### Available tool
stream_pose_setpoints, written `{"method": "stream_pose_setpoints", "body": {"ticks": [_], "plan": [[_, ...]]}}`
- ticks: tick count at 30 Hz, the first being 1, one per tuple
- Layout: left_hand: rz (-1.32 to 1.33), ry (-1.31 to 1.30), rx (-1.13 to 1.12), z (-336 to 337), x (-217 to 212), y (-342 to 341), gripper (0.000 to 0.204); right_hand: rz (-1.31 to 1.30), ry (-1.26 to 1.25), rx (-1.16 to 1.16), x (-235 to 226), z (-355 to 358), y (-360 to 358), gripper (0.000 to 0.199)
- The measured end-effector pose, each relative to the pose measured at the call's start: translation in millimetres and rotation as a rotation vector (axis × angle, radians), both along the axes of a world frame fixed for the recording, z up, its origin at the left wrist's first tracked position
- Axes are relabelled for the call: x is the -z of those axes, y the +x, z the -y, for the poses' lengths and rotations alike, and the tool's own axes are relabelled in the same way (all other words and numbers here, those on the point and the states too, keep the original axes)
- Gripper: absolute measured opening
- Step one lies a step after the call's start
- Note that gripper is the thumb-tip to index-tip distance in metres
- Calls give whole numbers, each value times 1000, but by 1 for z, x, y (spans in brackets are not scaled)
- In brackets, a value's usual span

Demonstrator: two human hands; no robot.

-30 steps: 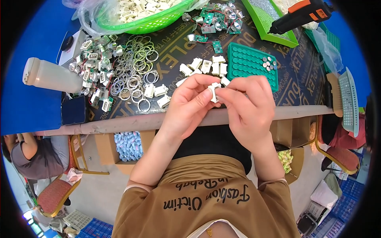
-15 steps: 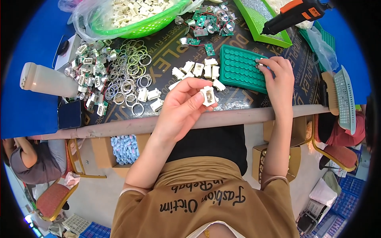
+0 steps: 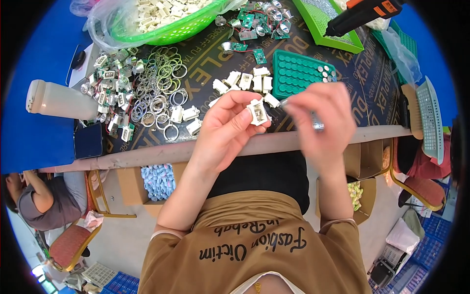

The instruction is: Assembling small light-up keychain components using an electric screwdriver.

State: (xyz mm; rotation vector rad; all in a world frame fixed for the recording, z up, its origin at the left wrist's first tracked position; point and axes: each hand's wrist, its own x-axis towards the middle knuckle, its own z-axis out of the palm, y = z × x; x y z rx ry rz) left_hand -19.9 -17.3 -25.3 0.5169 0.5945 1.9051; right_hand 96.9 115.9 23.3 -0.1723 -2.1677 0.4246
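From where I stand, I pretend a clock lies flat on the dark surface (image 3: 208,63). The small white case (image 3: 258,113) is its middle, and twelve points away from the person. The left hand (image 3: 226,131), at eight o'clock, pinches that case between thumb and fingers, with the hollow side showing. The right hand (image 3: 329,122) is at three o'clock, apart from the case. It looks blurry, with its fingers bent. A tiny shiny bit (image 3: 284,102) shows by its fingertips, but I cannot tell what it is, or if the hand is pinching it.

More white cases (image 3: 246,81) lie in a bunch near twelve o'clock. Past them sits a heap of green boards (image 3: 259,27) with shiny cups. A dark green tray (image 3: 289,76) is between one and two o'clock, and little round silver discs (image 3: 325,73) rest on its far right part. Farther off that way, a black and orange glue gun (image 3: 362,18) leans over a light green tray (image 3: 353,47). A bright green basket (image 3: 178,35), full of white pieces, is between ten and eleven. Metal rings (image 3: 161,83) are piled between nine and ten. A cloudy white bottle (image 3: 63,100) lies at nine.
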Motion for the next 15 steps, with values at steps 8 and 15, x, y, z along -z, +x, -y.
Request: {"method": "stream_pose_setpoints", "body": {"ticks": [8,15], "plan": [[18,-5,-19,0,-1,3,24,-42,186,-52,14,13,-12,17],[52,26,-52,0,4,-1,24,141,205,-29,16,19,1,36]]}}
